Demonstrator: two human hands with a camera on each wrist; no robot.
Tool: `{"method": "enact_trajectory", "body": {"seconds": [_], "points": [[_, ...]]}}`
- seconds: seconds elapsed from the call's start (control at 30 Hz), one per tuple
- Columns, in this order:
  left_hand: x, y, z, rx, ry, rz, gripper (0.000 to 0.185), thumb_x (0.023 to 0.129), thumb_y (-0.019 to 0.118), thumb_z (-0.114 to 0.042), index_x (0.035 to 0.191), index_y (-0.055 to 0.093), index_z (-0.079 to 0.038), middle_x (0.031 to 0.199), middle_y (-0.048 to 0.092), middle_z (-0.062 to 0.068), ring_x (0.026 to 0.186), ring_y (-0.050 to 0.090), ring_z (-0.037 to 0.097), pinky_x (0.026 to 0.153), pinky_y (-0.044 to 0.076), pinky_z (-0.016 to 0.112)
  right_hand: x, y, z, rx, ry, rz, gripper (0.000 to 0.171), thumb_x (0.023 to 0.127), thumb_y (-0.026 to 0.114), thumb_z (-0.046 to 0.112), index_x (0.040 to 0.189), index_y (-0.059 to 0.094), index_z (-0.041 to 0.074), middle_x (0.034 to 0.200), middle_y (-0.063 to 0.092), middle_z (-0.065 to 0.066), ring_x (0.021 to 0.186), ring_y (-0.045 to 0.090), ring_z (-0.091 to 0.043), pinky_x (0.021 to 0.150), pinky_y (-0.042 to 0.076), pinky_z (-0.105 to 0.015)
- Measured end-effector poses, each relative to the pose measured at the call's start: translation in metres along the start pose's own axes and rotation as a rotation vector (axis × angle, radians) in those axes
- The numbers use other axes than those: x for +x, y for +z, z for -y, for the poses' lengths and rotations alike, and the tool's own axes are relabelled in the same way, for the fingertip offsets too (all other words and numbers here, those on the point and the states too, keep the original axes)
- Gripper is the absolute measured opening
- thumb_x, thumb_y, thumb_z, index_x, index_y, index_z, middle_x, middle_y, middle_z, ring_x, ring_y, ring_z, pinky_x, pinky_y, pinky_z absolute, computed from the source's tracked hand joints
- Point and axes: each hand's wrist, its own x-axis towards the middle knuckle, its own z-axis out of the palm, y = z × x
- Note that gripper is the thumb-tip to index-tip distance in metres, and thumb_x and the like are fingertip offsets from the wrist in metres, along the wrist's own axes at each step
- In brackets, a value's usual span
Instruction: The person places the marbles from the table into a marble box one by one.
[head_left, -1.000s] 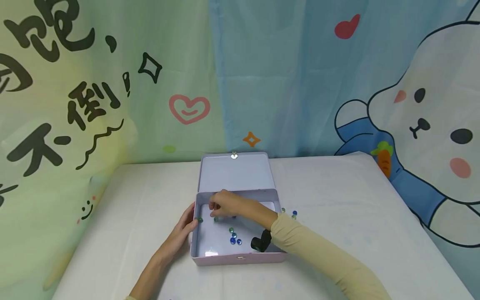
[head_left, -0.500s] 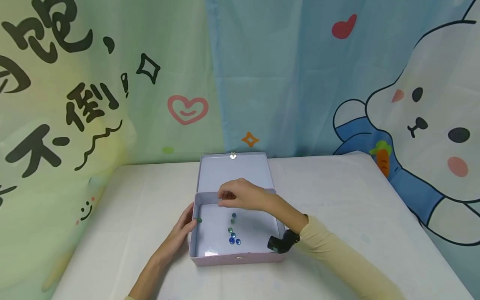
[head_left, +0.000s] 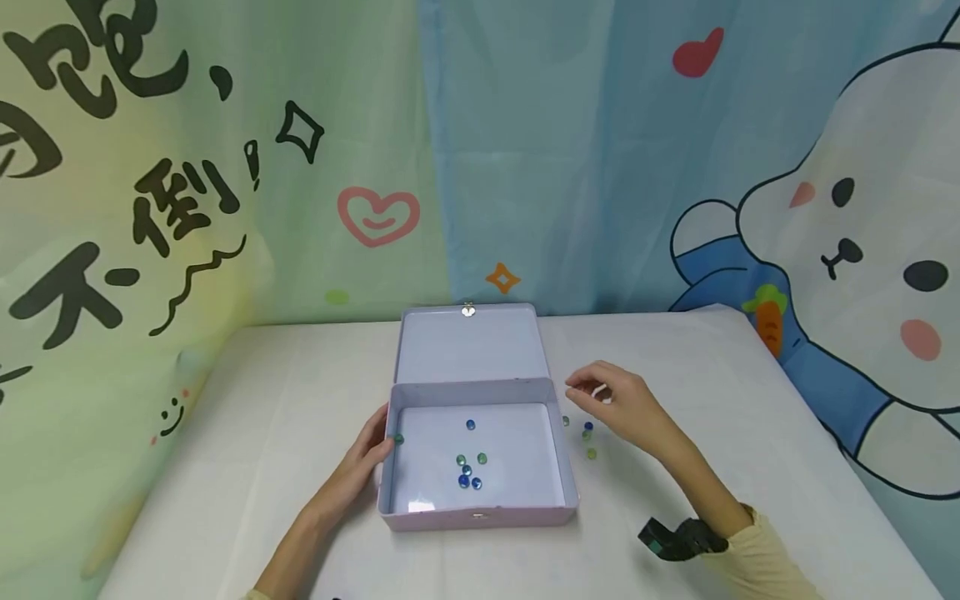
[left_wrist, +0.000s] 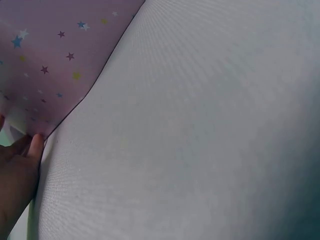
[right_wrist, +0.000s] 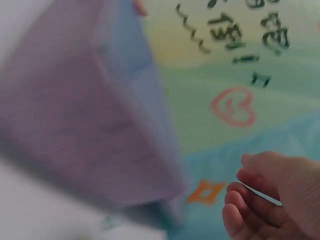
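Your left hand [head_left: 358, 463] rests flat against the left wall of the open tin box [head_left: 480, 515], its fingers straight along the rim. Your right hand [head_left: 619, 405] hovers over the table [head_left: 712, 433] just right of the box, fingers loosely curled and holding nothing that shows. Six glass beads [head_left: 468, 475] already lie inside the box; about four loose beads [head_left: 588, 432] wait on the cloth below your right hand, so the gathering looks past halfway.
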Motion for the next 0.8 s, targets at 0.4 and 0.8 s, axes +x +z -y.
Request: {"method": "enact_trajectory", "body": {"seconds": [0.4,0.8], "points": [[0.0,0.0,-0.001,-0.005,-0.004,0.002,0.057,0.103,0.037,-0.028,0.155,0.015,-0.028,0.161,0.02,0.013,0.148,0.02,0.037,0.117,0.014,0.061,-0.069,0.047,-0.068,0.043,0.029,-0.051,0.018,0.077,0.076,0.001,0.093,0.068,0.003,0.082,0.063,0.001,0.072,0.051,0.006,0.063,0.051,-0.018],[0.001,0.001,0.0,0.009,-0.001,0.003,0.056,0.103,0.037,-0.029,0.155,0.016,-0.029,0.162,0.019,0.012,0.149,0.019,0.037,0.116,0.016,0.063,-0.065,0.058,-0.073,-0.067,-0.034,-0.046,0.019,0.077,0.075,-0.004,0.091,0.065,0.004,0.078,0.059,0.004,0.069,0.051,0.003,0.06,0.049,-0.018]]}}
